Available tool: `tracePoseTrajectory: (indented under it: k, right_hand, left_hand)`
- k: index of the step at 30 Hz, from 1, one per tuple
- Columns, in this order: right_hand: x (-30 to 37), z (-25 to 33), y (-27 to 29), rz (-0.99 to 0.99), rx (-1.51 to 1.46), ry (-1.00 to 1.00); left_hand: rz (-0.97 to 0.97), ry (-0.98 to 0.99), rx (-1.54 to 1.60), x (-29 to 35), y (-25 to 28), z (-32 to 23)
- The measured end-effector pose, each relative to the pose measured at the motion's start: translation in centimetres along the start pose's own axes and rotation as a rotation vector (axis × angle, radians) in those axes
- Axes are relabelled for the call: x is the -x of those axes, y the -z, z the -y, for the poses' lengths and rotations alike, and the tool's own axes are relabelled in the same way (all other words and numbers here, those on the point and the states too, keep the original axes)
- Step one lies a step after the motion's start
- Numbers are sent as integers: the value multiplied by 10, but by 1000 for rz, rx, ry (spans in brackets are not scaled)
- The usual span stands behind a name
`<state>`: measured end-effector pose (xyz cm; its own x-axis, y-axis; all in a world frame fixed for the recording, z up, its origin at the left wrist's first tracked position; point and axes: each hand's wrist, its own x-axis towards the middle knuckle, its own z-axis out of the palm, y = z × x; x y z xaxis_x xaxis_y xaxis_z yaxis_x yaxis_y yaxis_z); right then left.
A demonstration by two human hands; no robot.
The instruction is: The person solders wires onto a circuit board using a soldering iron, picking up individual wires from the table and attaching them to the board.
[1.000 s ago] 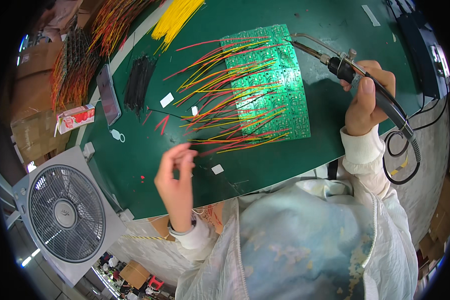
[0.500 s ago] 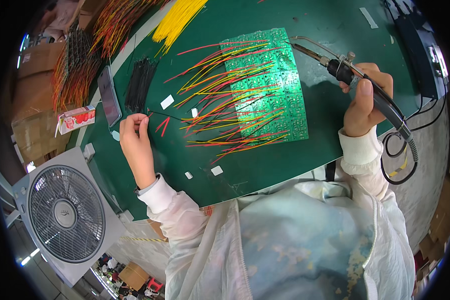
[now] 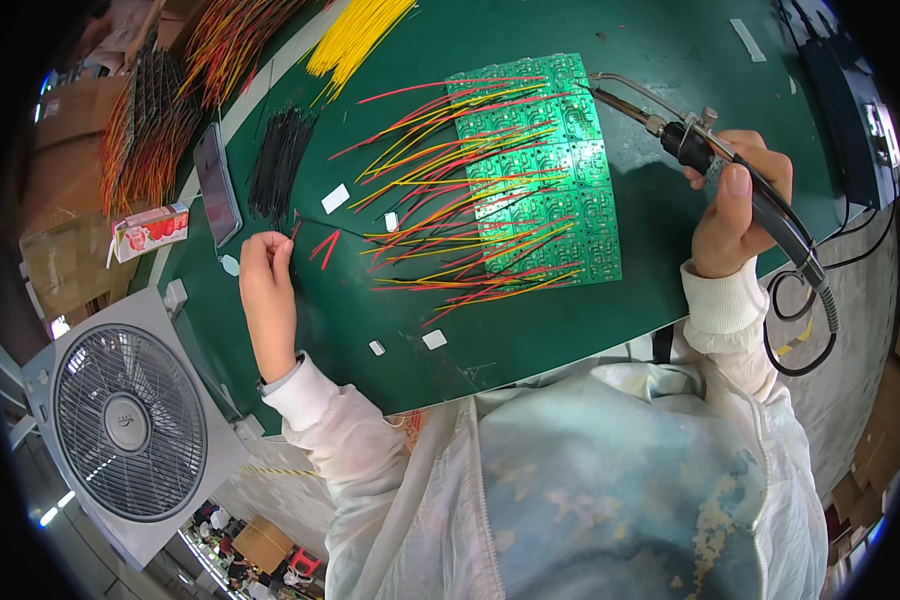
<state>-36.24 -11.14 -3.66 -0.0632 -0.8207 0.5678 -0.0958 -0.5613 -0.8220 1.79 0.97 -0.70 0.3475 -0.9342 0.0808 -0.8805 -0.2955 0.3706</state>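
Observation:
My right hand grips a soldering iron with a thin curved metal tube along it. Its tip points left, close to the upper right edge of the green circuit board panel; I cannot tell whether it touches. Red, yellow and black wires fan out leftward from the panel. At the left, my left hand has thumb and forefinger pinched at the lower end of a bundle of black wires. What lies between the fingertips is too small to make out. Short red wire pieces lie beside it.
Yellow wires and red-yellow bundles lie at the far left. A phone and a drink carton are left of my left hand. A fan stands lower left. A dark box unit with cables sits right.
My left hand has shifted slightly left, its fingertips now nearer the black bundle's lower end. My right hand and the iron keep nearly the same place by the panel; the whole view has moved slightly.

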Motion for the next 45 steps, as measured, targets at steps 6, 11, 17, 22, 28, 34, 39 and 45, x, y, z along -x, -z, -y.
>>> tracePoseTrajectory:
  k: [6, 11, 17, 22, 28, 34, 39, 45]
  right_hand:
    - [2, -2, 2, -14, 7, -7]
    - [1, -1, 6, -38, 6, -25]
    - [13, 3, 17, -81, -101, -17]
    - [15, 10, 18, -146, -9, -96]
    - [17, 4, 21, -64, -97, -81]
    - [19, 6, 24, -58, -104, -65]
    - [20, 5, 22, -39, -97, -68]
    - [24, 10, 25, -32, 26, -95]
  left_hand:
    - [-89, 144, 381, 20, 6, -44]
    - [-90, -139, 550, 12, -16, -141]
    - [-95, -537, 440, -31, -69, -197]
    - [-32, -574, 511, -33, -89, -205]
    - [-81, -508, 410, -27, -96, -203]
    - [-75, -512, 377, -27, -95, -203]
    - [-45, -476, 380, -26, -99, -200]
    - [-62, -466, 386, -25, -104, -199]
